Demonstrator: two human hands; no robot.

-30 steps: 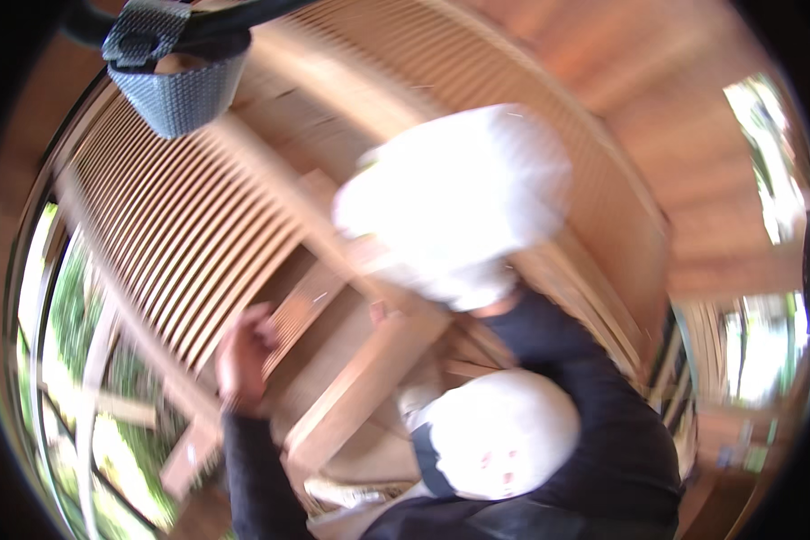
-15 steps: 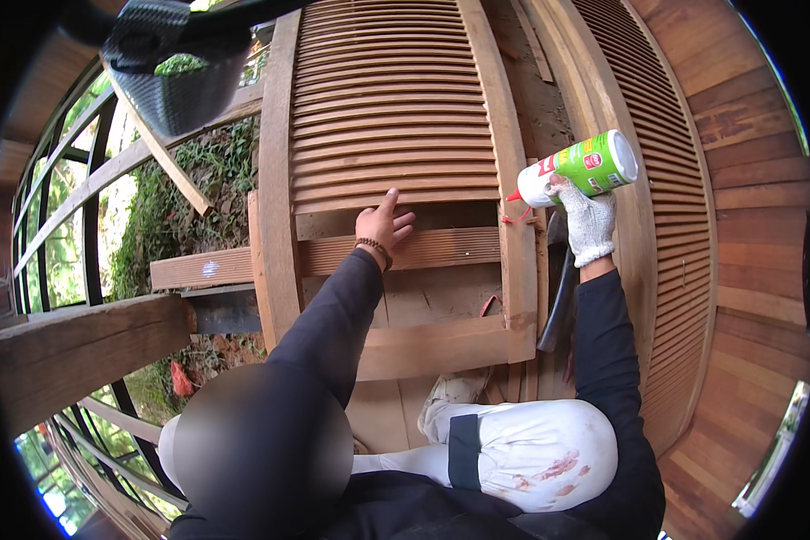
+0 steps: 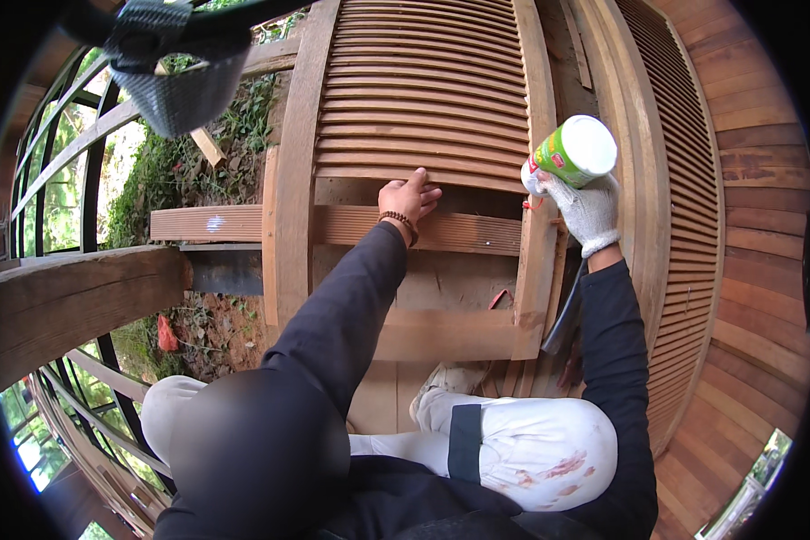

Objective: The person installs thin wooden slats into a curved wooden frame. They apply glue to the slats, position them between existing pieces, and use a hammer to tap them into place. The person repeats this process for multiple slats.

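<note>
My right hand (image 3: 587, 214), in a white knit glove, is wrapped round a white and green squeeze bottle (image 3: 569, 151). The bottle is tilted with its base up toward me and its front end down at the right side rail of a louvered wooden frame (image 3: 537, 202). A bit of red shows under the bottle's lower end, but the nozzle tip is hard to make out. My bare left hand (image 3: 410, 196), with a beaded bracelet at the wrist, rests by the lowest slat (image 3: 369, 174), thumb and fingers apart and holding nothing. Below that slat is a gap in the frame.
A grooved board (image 3: 360, 227) runs crosswise under the frame. A dark curved tool handle (image 3: 562, 315) lies right of the frame's lower end. Another louvered panel (image 3: 684, 180) stands farther right. A thick beam (image 3: 81, 297) and planted ground (image 3: 207, 162) lie to the left.
The bottle has tipped so its base faces me more, and its front end is lower at the rail. My left hand stays by the lowest slat. The whole view has shifted slightly.
</note>
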